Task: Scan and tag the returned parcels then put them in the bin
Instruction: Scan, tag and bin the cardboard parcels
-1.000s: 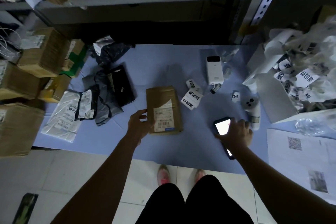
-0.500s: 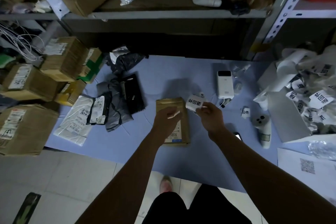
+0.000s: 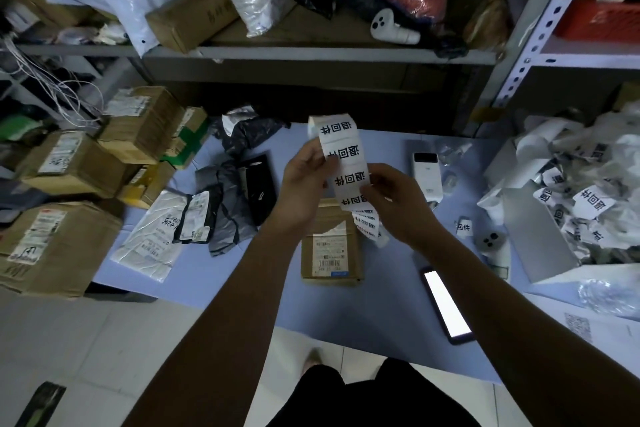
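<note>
A strip of white return labels with black characters is raised above the blue sheet. My left hand pinches its upper part and my right hand pinches it lower down; the tail hangs below. Under my hands a small brown cardboard parcel lies flat with its shipping label up. To its right a phone with a lit screen lies on the sheet. Grey and black mailer bags and a white mailer lie to the left.
Brown boxes are stacked at the left edge. A white label printer and a white handheld scanner lie to the right. A heap of used label backing fills the right side. Metal shelves loaded with parcels stand behind.
My right hand left the phone on the sheet and picked up the label strip. My left hand came off the brown parcel, and both hands lifted the strip up.
</note>
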Tool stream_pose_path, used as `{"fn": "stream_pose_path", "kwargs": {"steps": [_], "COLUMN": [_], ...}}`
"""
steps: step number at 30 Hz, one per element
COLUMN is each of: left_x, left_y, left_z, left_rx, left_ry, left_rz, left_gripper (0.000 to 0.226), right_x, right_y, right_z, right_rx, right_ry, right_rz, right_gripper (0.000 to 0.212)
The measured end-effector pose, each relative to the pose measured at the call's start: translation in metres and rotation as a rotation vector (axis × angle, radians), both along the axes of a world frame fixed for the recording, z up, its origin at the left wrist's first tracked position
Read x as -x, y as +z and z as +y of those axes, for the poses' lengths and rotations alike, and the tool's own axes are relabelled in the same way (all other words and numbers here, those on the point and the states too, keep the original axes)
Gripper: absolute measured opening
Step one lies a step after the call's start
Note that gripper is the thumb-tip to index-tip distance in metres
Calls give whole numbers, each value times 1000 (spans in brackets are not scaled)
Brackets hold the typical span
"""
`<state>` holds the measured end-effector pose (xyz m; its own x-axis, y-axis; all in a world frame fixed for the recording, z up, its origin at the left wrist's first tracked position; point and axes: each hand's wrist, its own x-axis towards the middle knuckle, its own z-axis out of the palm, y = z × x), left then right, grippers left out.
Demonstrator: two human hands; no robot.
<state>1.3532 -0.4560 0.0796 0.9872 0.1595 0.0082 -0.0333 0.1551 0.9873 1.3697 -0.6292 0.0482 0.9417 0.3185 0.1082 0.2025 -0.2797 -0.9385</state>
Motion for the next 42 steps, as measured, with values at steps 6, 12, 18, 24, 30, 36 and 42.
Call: {"fn": "stream_pose_path", "kwargs": {"steps": [6,12,18,24,30,36,42], "left_x": [5,11,16,19,11,11,5], "left_y": [22,32,42,47,61,68,65], "left_z": [4,9,11,13,22,23,24], "left_rx": [4,7,-184,-194,-137,-356,-472], "left_ry": [66,87,65,19,63,93,91], "left_rz": [-53,-174,-274,-302,-318,-406,-467], "left_gripper": [64,75,61,66,63,64,60], "right_x": [4,1,1,-5,-7,-4,-9], "right_y": [12,22,48,73,73,79,88], "right_z": [2,-1,15,33,30,33,37], "right_rx": [44,165,-12,-191,-116,-117,-195], "right_ry": [16,22,34,-69,-12,0,16], "right_rz": [-56,-79,-66,-147,-192,-169,-145], "right_gripper": [25,22,17,24,25,28,18]}}
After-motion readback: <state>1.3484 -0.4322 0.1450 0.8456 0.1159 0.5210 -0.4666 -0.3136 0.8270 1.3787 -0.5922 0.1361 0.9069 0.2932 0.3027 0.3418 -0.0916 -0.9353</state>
